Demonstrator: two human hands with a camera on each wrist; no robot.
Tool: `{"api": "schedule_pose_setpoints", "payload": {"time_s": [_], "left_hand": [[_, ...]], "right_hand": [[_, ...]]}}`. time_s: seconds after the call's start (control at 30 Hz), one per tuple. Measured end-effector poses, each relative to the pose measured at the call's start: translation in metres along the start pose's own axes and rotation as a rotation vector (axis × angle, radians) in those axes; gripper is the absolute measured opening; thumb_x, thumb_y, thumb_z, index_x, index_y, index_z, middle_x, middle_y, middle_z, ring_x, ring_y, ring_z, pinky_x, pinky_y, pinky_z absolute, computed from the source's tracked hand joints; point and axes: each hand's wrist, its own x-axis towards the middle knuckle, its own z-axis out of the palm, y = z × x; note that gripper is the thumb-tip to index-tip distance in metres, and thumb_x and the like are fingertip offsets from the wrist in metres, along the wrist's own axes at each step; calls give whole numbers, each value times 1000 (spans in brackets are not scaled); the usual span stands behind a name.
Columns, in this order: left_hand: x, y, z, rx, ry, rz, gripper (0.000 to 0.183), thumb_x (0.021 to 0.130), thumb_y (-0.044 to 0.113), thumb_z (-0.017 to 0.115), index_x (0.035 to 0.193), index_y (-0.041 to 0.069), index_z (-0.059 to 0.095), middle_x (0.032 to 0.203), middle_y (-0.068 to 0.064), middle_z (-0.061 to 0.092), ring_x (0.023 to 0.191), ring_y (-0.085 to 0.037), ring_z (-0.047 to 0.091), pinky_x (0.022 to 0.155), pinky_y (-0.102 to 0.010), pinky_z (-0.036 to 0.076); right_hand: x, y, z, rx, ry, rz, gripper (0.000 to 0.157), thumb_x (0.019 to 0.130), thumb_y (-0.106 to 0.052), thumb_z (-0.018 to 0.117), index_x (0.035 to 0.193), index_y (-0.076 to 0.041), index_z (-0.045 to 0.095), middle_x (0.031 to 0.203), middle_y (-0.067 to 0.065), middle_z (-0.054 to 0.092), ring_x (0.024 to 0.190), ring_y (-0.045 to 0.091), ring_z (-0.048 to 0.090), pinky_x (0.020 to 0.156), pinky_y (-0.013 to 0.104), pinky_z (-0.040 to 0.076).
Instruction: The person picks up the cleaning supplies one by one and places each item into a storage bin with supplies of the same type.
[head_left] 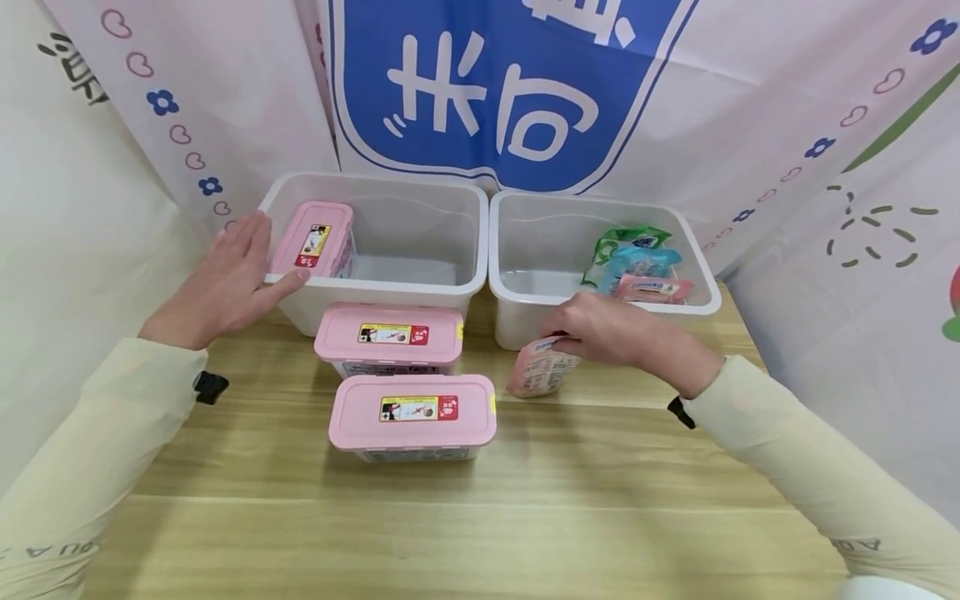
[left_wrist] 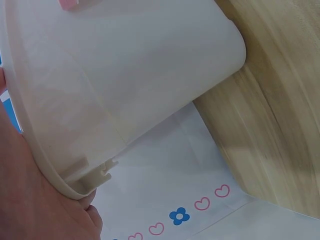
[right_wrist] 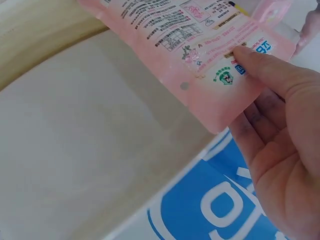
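Note:
My right hand (head_left: 600, 329) pinches a pink printed pouch (head_left: 542, 368) by its top edge, in front of the right white bin (head_left: 517, 321). In the right wrist view, the thumb lies on the printed face of the pouch (right_wrist: 200, 55) and the other fingers are behind it. My left hand (head_left: 225, 279) rests on the left front corner of the left white bin (head_left: 375, 287), its fingers straight and its thumb over the front rim. Inside that bin, at the left, stands a pink-lidded box (head_left: 315, 237).
Two more pink-lidded boxes (head_left: 390, 335) (head_left: 412, 412) stand one before the other on the wooden table (head_left: 480, 533). The right bin holds green (head_left: 637, 237), blue (head_left: 641, 262) and pink packets (head_left: 652, 290) at its right. A printed cloth (head_left: 495, 83) hangs behind both bins.

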Motion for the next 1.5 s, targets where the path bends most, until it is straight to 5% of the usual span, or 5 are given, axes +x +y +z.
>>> {"api": "schedule_pose_setpoints", "payload": {"time_s": [0.53, 0.83, 1.0, 1.5], "left_hand": [[-4, 0, 2, -2, -25, -38, 104, 105, 69, 30, 164, -2, -17, 174, -23, -23, 163, -46, -16, 134, -63, -5], [-2, 1, 2, 1, -31, -36, 105, 105, 69, 30, 164, -3, -17, 173, -24, -23, 163, -47, -16, 133, -63, -5], [-1, 0, 1, 5, -31, -29, 104, 105, 69, 30, 164, -3, -17, 173, -24, -23, 163, -47, -15, 133, -63, -5], [-1, 3, 0, 7, -29, -35, 105, 104, 70, 30, 164, -3, -17, 174, -23, -23, 163, -47, -14, 134, -63, -6]], "right_hand": [[-20, -23, -80, -20, -31, 69, 9, 92, -6, 80, 90, -14, 77, 80, -6, 72, 69, 5, 59, 62, 23, 54], [-26, -30, -130, -19, -63, 220, 15, 92, -5, 80, 104, -13, 82, 94, -1, 81, 78, 9, 73, 70, 28, 66], [-24, -26, -154, -72, -41, 237, 13, 92, -7, 81, 105, -11, 81, 95, 2, 82, 82, 13, 77, 73, 30, 67], [-4, -4, -187, -201, 36, 334, 29, 98, -15, 76, 125, -3, 76, 115, 22, 78, 96, 36, 78, 91, 53, 64]]}}
